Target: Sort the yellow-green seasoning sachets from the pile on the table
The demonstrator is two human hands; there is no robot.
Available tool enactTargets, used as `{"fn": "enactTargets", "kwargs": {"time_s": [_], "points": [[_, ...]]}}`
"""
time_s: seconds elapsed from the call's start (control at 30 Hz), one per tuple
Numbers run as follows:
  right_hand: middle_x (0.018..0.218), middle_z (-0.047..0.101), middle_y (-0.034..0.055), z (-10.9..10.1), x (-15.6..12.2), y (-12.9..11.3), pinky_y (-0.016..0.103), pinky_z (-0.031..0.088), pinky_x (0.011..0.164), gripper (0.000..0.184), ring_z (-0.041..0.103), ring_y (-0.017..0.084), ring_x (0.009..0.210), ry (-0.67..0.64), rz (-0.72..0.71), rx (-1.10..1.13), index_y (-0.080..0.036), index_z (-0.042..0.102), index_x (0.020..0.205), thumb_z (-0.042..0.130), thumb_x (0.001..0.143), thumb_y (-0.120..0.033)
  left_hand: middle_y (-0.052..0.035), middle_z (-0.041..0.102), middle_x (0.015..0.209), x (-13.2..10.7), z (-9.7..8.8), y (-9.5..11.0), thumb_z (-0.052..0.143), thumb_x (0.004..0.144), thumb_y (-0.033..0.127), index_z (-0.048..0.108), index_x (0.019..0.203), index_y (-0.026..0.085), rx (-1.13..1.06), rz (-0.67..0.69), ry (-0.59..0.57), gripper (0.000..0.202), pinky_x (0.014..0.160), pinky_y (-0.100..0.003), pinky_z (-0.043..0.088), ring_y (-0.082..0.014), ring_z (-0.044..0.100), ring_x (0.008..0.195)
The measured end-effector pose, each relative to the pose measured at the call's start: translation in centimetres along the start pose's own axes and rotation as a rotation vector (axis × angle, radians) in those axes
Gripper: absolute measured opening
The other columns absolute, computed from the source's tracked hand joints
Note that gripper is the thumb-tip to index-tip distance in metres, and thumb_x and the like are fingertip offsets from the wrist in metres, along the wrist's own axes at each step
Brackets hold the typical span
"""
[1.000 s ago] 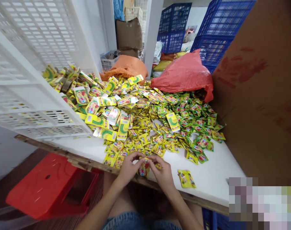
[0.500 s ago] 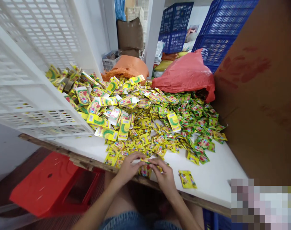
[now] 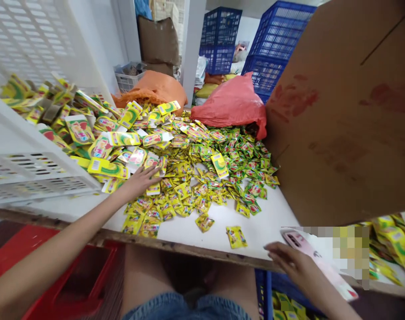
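Observation:
My left hand [image 3: 143, 181] is stretched over the near edge of a heap of small yellow-and-green cartons [image 3: 124, 138], its fingers spread on or just above a carton [image 3: 153, 189]. Nothing is visibly gripped. My right hand [image 3: 290, 262] hangs at the table's front edge, fingers loosely extended and nothing in them, beside a pink phone [image 3: 302, 246]. Between the hands lie many small yellow sachets [image 3: 182, 191], with green-and-red ones [image 3: 245, 151] farther right. Two yellow sachets, one nearer [image 3: 236, 237] and one behind it [image 3: 205, 222], lie apart on the white tabletop [image 3: 265, 218].
A white plastic crate [image 3: 38, 178] tips its cartons out at the left. An orange sack [image 3: 158, 86] and a red bag [image 3: 230, 104] lie behind the heap. Cardboard [image 3: 338, 133] walls off the right. A blue crate [image 3: 264, 293] with sachets sits below the edge; a red stool [image 3: 85, 275] stands lower left.
My hands have parted from the sachet and carton they held together near the edge. The left reached to the cartons, the right moved out to the right. The view swung right.

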State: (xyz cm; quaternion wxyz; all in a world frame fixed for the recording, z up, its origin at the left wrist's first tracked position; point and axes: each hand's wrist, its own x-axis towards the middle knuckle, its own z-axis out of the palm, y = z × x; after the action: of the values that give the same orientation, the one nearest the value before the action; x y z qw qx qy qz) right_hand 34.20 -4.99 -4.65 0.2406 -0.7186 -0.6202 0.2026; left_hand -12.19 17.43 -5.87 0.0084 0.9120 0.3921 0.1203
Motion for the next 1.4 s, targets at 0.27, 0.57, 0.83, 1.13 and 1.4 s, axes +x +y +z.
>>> {"fn": "enactTargets", "kwargs": {"time_s": [0.27, 0.57, 0.83, 1.13, 1.4], "points": [[0.096, 0.063, 0.0102, 5.3, 8.5, 1.7, 0.034, 0.044, 0.075, 0.031, 0.058, 0.021, 0.075, 0.167, 0.058, -0.133, -0.017, 0.063, 0.091, 0.046, 0.074, -0.038, -0.0062, 0.068, 0.09, -1.1, 0.0, 9.9, 0.055, 0.073, 0.031, 0.06, 0.099, 0.017, -0.942, -0.456, 0.37, 0.03, 0.074, -0.032, 0.048, -0.0223, 0.063, 0.08], [0.063, 0.063, 0.0101, 5.0, 13.2, 5.7, 0.03, 0.038, 0.049, 0.036, 0.057, 0.023, 0.057, 0.185, 0.273, -0.114, -0.014, 0.062, 0.071, 0.059, 0.061, -0.048, -0.0099, 0.07, 0.088, -2.0, 6.3, 18.5, 0.069, 0.061, 0.033, 0.063, 0.09, 0.012, -1.392, -0.703, 0.213, 0.036, 0.079, -0.035, 0.047, -0.0235, 0.063, 0.084], [0.064, 0.059, 0.0022, 2.8, 5.6, 3.7, 0.024, 0.039, 0.049, 0.039, 0.052, 0.015, 0.055, 0.063, 0.192, 0.251, -0.015, 0.056, 0.086, 0.049, 0.074, -0.051, -0.009, 0.069, 0.082, -1.9, 7.2, 17.4, 0.068, 0.063, 0.034, 0.063, 0.086, 0.011, -1.448, -0.715, 0.199, 0.033, 0.071, -0.03, 0.049, -0.0204, 0.064, 0.075], [0.063, 0.056, -0.0017, 4.9, 5.3, -0.5, 0.025, 0.04, 0.055, 0.027, 0.053, 0.015, 0.061, -0.263, 0.044, 0.426, -0.018, 0.052, 0.072, 0.06, 0.07, -0.044, -0.0079, 0.068, 0.079, -1.9, 7.5, 17.4, 0.068, 0.065, 0.032, 0.058, 0.089, 0.011, -1.477, -0.722, 0.179, 0.034, 0.067, -0.03, 0.05, -0.0189, 0.064, 0.072], [0.083, 0.061, 0.0116, 9.8, 3.6, -0.6, 0.036, 0.042, 0.066, 0.038, 0.057, 0.026, 0.078, 0.092, 0.283, 0.06, -0.017, 0.056, 0.074, 0.057, 0.064, -0.054, -0.0085, 0.068, 0.079, -1.9, 7.1, 17.7, 0.07, 0.062, 0.031, 0.057, 0.088, 0.01, -1.502, -0.769, 0.19, 0.036, 0.067, -0.029, 0.049, -0.0186, 0.063, 0.07]]}}
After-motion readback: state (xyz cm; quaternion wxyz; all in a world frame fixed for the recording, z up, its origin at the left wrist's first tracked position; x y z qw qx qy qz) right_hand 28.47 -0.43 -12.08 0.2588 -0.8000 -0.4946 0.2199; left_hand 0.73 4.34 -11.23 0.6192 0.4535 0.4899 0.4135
